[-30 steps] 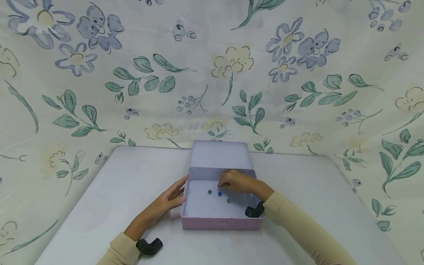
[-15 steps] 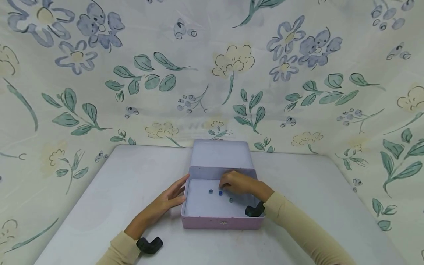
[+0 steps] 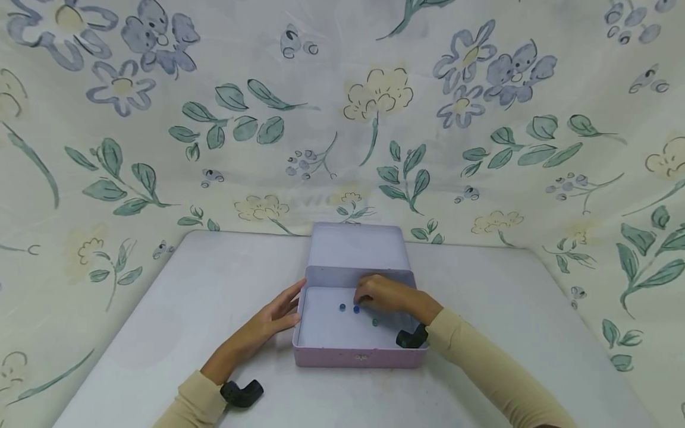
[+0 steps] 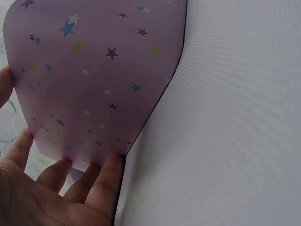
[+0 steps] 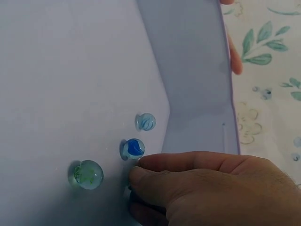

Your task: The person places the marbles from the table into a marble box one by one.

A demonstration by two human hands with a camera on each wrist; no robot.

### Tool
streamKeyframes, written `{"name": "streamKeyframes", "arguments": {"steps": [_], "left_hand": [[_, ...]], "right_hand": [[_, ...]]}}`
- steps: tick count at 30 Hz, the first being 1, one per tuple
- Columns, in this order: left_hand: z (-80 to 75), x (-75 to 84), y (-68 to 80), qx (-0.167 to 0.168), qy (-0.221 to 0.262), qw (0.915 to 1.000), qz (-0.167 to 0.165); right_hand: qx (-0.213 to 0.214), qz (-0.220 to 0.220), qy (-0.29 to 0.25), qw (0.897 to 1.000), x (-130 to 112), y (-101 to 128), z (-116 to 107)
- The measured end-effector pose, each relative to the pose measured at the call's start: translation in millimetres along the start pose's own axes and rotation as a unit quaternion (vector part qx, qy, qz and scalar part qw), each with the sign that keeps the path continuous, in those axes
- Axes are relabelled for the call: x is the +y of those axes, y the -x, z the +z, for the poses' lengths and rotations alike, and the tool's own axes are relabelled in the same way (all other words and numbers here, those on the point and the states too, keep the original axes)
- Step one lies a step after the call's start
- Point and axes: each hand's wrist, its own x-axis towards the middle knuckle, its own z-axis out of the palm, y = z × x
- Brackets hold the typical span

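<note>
From above, the open pink tin (image 3: pixel 357 356) sits mid-table, left hand (image 3: pixel 275 318) flat against its left wall. Left wrist view: straight fingers (image 4: pixel 106 176) press the starry side. Right wrist view: right hand (image 5: pixel 207 188), fingers curled, touches the blue marble (image 5: pixel 133 149); whether it grips anything, I cannot tell.

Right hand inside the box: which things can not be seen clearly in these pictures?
- Right hand, right wrist view: curled fingers hide whether it holds something.
- Marbles, head view: too small to show patterns.
- Box, left wrist view: interior hidden by its starred wall.
- Left hand, left wrist view: cut off by the edge.
</note>
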Motion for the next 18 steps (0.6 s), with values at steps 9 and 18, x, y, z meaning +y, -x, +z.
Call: {"name": "streamKeyframes", "arguments": {"steps": [9,18], "left_hand": [[-2.1,3.2,-0.4,0.001,-0.004,1.0000,0.001],[-0.3,0.3,-0.6,0.000,0.003,1.0000,-0.004]], "right_hand": [[0.003,-0.009,0.008,1.000,-1.7,-1.1,-3.9],[0.003,0.008,-0.019,1.000,-1.8,-1.7,-8.3]]}}
